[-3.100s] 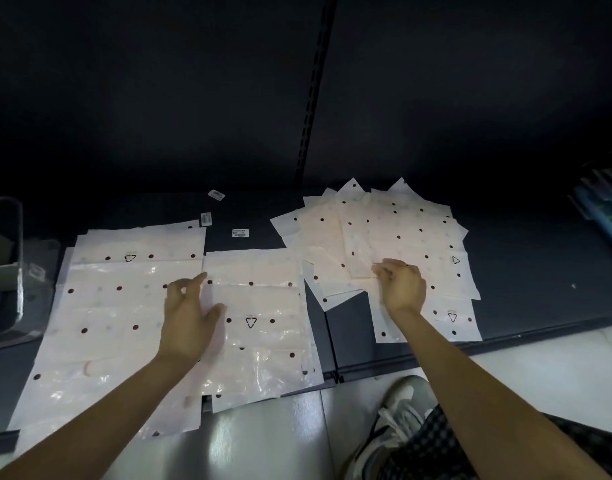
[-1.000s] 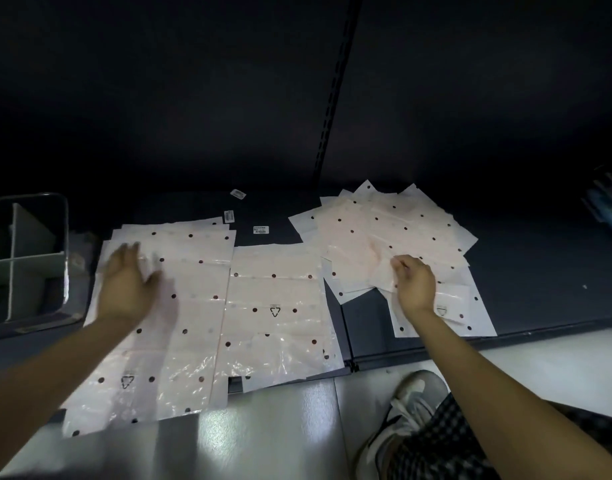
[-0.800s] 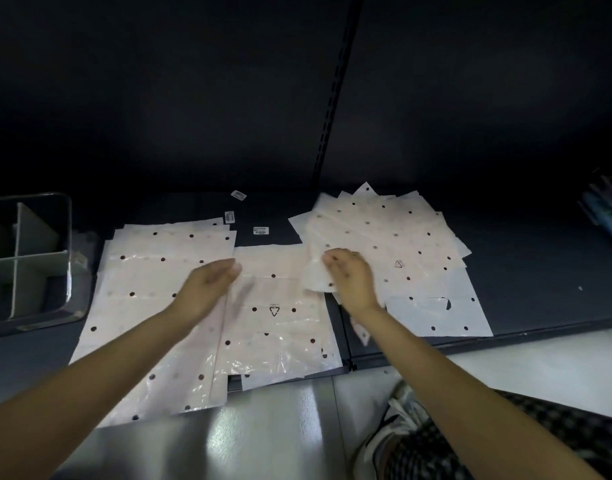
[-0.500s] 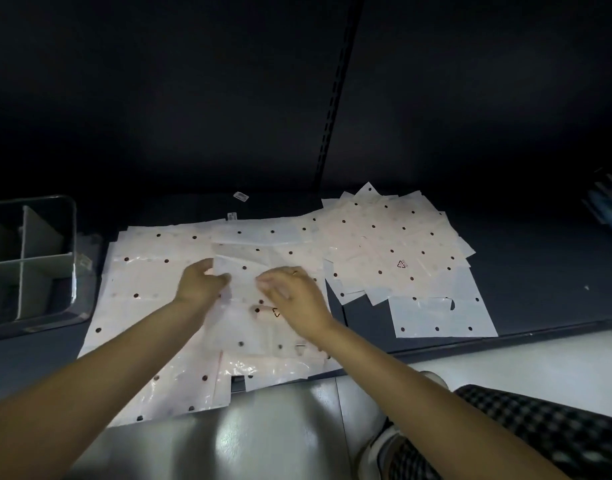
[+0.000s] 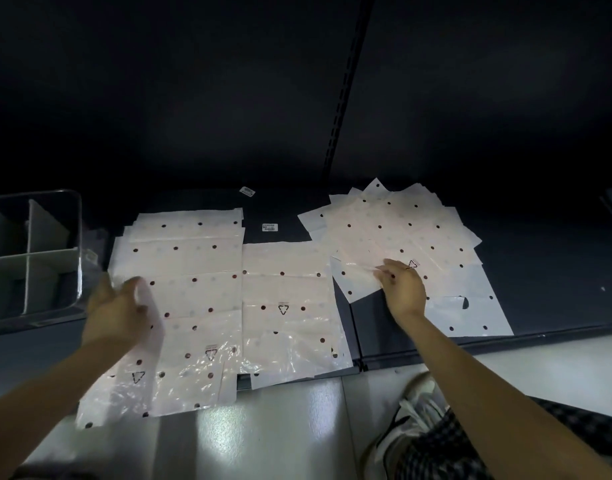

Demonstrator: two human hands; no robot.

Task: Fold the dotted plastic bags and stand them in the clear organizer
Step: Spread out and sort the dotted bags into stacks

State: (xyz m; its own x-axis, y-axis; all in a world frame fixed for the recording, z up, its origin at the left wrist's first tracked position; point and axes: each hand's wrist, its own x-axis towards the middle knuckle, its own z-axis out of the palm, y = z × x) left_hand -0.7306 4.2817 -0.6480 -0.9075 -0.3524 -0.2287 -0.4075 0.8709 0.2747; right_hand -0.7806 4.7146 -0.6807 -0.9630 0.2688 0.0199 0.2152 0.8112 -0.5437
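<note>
I see pale, dark-dotted plastic bags lying flat on a dark shelf, right of the clear organizer. My left hand rests released; my right hand pinches one bag.

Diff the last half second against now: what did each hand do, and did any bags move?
Both hands left the middle stack and spread apart. The left hand swung out to the left stack, fingers loose, nothing gripped. The right hand went back to the fanned right pile and pinches a bag edge there. The three piles and the clear organizer, with no bags in it, stayed put.
</note>
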